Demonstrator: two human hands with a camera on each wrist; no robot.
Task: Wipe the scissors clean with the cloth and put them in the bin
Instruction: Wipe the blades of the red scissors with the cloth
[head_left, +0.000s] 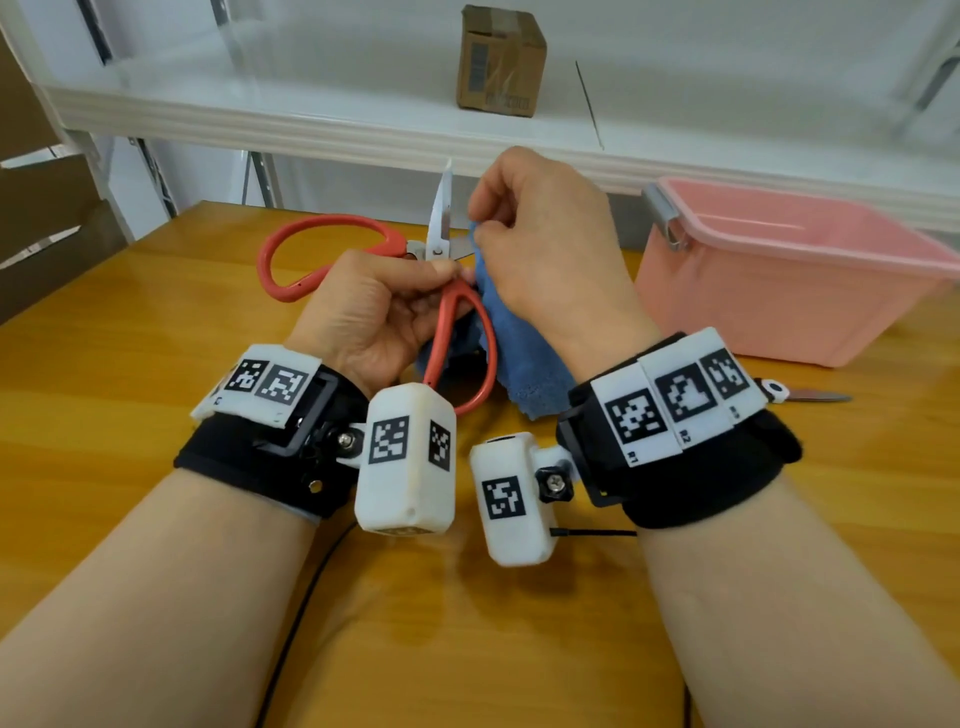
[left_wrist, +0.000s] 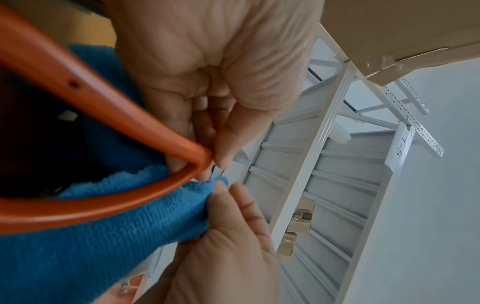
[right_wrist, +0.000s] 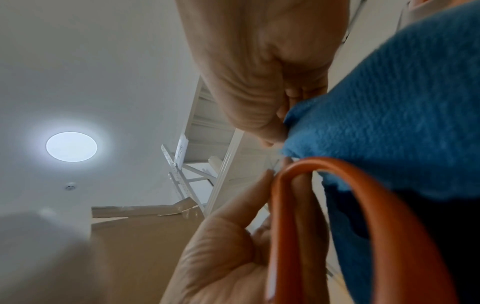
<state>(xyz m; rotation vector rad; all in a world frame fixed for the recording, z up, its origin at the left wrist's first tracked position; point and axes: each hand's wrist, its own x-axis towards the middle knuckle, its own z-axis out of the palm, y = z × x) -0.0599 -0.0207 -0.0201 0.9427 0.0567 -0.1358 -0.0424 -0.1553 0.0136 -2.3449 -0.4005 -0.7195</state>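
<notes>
Forearms come in from 6 o'clock, each strapped with a black wrist band carrying white marker blocks. Just past them, my left hand (head_left: 374, 312) is curled round the red-handled scissors (head_left: 441, 244), fingers and thumb pinching near the pivot where the handle loops meet the blades. One red loop (head_left: 462, 353) hangs back toward me beneath that hand; the other loop (head_left: 322, 254) swings out toward 10 o'clock. The scissors are spread open and held up off the surface (head_left: 156, 364): one blade points to 12 o'clock, the other runs toward 3 o'clock into the cloth (head_left: 524, 358).

My right hand (head_left: 545, 244) is closed on that blue cloth, fingertips pinching a fold of it against the sideways blade right beside the pivot. The rest of the cloth hangs down under my right palm, behind the near loop. From the left wrist view, the cloth (left_wrist: 124, 222) bunches under the orange-red loop (left_wrist: 103, 203), with my right thumb (left_wrist: 233, 207) pressed into its edge.

Beyond my right wrist at 3 o'clock, a second pair of scissors (head_left: 810, 396) lies flat on the surface, only its blade and a white part showing. At 2 o'clock stands the pink bin (head_left: 779, 291), with a metal clasp at its near corner. Farthest, at 12 o'clock, a small cardboard box (head_left: 500, 60) sits on a white shelf (head_left: 260, 98).
</notes>
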